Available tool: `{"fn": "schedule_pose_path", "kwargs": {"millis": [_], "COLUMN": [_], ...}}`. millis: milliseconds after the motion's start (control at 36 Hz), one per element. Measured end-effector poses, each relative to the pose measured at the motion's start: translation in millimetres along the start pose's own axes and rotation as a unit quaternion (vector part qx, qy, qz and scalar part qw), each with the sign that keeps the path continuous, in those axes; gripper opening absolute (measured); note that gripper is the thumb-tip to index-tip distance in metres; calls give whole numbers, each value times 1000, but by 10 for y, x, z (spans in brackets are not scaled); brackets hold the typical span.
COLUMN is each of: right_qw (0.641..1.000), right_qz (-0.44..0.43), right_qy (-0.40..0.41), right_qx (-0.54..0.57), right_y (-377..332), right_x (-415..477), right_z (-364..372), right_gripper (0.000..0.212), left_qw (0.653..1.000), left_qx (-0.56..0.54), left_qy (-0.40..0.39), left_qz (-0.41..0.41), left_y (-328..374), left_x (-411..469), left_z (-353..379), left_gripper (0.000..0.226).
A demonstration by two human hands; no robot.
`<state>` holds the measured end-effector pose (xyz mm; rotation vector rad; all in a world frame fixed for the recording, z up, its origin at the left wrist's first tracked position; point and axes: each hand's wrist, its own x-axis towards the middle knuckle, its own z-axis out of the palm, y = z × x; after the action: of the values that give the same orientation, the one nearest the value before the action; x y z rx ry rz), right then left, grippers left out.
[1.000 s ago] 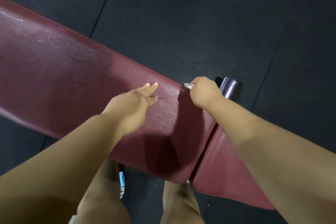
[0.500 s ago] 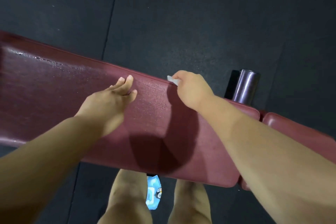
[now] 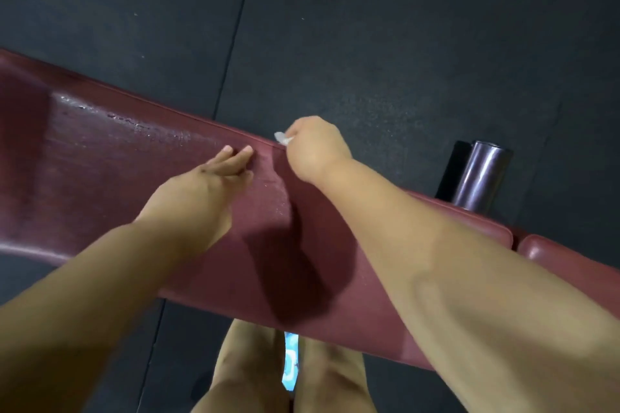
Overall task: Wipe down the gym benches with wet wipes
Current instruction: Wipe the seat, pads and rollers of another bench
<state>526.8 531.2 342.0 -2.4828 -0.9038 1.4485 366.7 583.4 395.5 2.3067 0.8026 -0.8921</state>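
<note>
While the right hand [image 3: 312, 147] grips a bunched white wet wipe [image 3: 281, 138] with its fingers curled round it, pressing it along the far edge of the maroon bench pad [image 3: 100, 178], the left hand [image 3: 204, 184] lies flat with its fingers straight, resting on the pad just beside it. Compared with a second ago, both hands have travelled leftward along the pad, away from the seam where the second pad [image 3: 570, 255] begins and away from the dark metal post [image 3: 479, 174] behind it. Wet beads glisten on the surface to the left of the hands, near the far edge, so that stretch looks already wiped. My judgement is that the stroke is working along the far rim, with the near part of the pad under the forearms possibly left to do. A blue and white packet [image 3: 290, 362] shows between the person's legs below the bench.
</note>
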Motion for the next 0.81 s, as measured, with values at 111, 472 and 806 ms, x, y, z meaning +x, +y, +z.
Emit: {"fn": "schedule_pose_path", "kwargs": {"millis": [111,472,806], "right_qw": [997,985,997], "right_qz": [-66,119,-55], "right_qy": [-20,2,-21], "right_qx": [17,-122,-49], "right_y": [3,405,-1610], "right_x": [-70,-61,512], "right_z": [-11,-134,562], "right_gripper": [25,25,33], "left_qw": [995,996,989], "left_qx": [-10,-55,-116], "left_qy": [44,0,91], "left_qz": [-87,-73,1], "left_y": [-279,-355,-1330], "left_x": [-73,-8,-298], "left_z": [27,85,-156], "left_gripper": [64,69,57]}}
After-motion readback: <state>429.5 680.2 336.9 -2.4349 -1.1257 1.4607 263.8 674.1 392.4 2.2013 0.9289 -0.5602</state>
